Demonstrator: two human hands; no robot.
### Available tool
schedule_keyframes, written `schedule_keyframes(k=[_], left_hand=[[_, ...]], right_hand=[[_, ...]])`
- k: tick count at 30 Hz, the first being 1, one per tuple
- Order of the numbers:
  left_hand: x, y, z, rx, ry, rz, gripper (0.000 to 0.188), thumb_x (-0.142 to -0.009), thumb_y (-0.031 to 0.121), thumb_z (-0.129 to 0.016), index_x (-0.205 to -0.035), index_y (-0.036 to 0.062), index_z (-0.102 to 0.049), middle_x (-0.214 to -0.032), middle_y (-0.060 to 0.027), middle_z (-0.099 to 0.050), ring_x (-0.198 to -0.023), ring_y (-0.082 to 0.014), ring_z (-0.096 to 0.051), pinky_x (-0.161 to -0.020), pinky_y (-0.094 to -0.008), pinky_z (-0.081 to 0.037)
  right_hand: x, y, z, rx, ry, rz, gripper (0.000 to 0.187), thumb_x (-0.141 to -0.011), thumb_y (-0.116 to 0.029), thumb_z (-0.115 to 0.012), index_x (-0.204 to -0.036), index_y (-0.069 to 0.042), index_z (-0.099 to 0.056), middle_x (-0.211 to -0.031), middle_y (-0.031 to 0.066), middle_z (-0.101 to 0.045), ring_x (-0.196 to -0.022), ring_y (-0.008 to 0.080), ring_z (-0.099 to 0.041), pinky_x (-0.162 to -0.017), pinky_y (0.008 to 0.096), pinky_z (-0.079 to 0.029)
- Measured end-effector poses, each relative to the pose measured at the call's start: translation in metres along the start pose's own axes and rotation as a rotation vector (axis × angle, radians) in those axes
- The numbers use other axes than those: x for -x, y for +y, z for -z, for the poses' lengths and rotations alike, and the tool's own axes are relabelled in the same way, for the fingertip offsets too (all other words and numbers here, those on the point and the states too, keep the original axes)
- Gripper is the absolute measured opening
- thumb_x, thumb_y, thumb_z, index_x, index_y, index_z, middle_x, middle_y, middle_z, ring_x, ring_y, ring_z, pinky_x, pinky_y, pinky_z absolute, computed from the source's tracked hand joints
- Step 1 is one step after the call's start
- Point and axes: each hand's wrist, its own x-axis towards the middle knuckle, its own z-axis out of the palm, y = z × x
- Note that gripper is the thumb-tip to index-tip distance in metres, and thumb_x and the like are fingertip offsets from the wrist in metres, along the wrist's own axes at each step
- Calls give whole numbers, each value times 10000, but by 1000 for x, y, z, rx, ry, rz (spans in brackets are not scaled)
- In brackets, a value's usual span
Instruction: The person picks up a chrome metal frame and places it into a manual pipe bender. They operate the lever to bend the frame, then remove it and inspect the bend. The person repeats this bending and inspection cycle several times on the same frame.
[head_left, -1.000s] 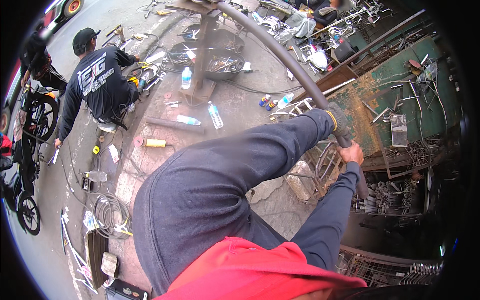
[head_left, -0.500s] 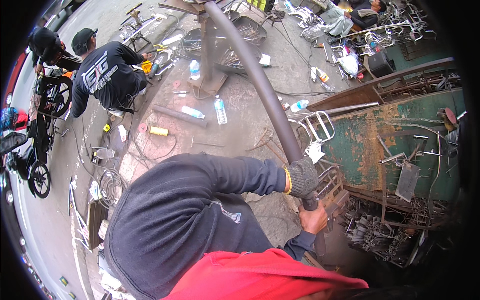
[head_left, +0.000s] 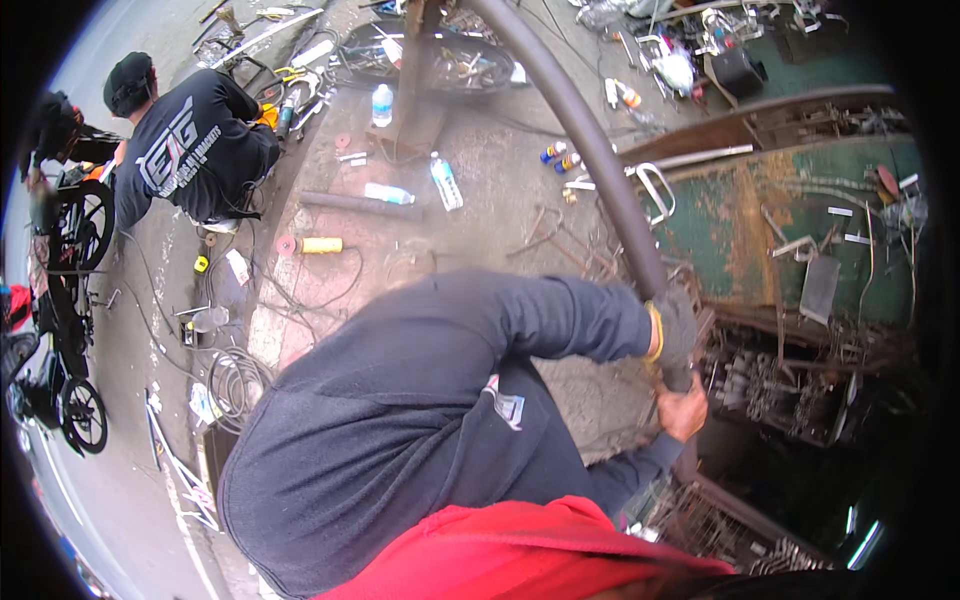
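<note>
A long, thick dark metal pipe (head_left: 597,140) runs from the top of the view down to the right, where both my hands hold it. My left hand (head_left: 677,325), in a grey knit glove with a yellow cuff, is wrapped round it. Just below, my bare right hand (head_left: 684,410) is closed round the pipe's lower part, close to the glove. The pipe's near end is partly hidden by my hands and sleeve. My dark sleeves and a red cloth cover much of the lower view.
A person in a dark shirt (head_left: 195,150) crouches at left beside a motorcycle (head_left: 85,225). Water bottles (head_left: 446,182), a short pipe (head_left: 350,203), a yellow-bodied grinder (head_left: 321,245) and cables lie on the ground. A worn green tabletop (head_left: 720,230) stands at right, above racks of metal parts (head_left: 770,385).
My hands and the pipe's held end have moved right in the view and slightly upward. My view has shifted too. Both hands keep their hold.
</note>
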Motion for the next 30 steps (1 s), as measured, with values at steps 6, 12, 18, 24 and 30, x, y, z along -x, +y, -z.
schedule_keyframes(k=[6, 12, 18, 24, 30], left_hand=[[-10, -78, 93, 432, -176, 60, 414, -833, 430, -668, -1004, 54, -688, -939, -180, -663, -803, -360, -663, -732, -506, -516], [88, -297, 328, -90, 684, 863, 536, -883, 256, -712, -1315, -1, -528, -1165, -176, -646, -1045, -218, -637, -890, -330, -536], [104, -511, 509, -402, 747, 1187, 796, -719, 567, -753, -1138, -96, -619, -1068, -240, -687, -990, -336, -667, -866, -406, -506], [69, -688, 549, -472, 775, 1207, 997, -715, 606, -778, -1252, -196, -529, -1100, -268, -674, -1019, -317, -659, -867, -387, -504], [56, -757, 559, 210, 976, 910, 546, -920, 410, -707, -1292, 30, -581, -1025, -60, -669, -885, -192, -648, -797, -341, -530]], right_hand=[[-75, 9, -47, -52, -67, 42, 585, -588, -283, -824, -1116, -78, -679, -1023, 208, -696, -980, 434, -648, -858, 494, -511], [-125, -40, -74, -173, -153, 83, 583, -614, -246, -839, -1110, -17, -634, -1138, 210, -656, -1127, 420, -591, -962, 529, -451], [-153, -82, -70, -126, -211, 12, 540, -612, -230, -832, -1066, -29, -621, -1115, 195, -648, -1111, 409, -580, -943, 528, -448], [-217, -81, -82, -67, -259, -8, 536, -612, -239, -819, -1073, -66, -609, -1146, 152, -631, -1174, 377, -541, -1022, 578, -365], [-372, -95, -108, -35, -129, 108, 558, -609, -232, -812, -1111, -91, -616, -1217, 121, -613, -1244, 336, -505, -1092, 578, -270]])
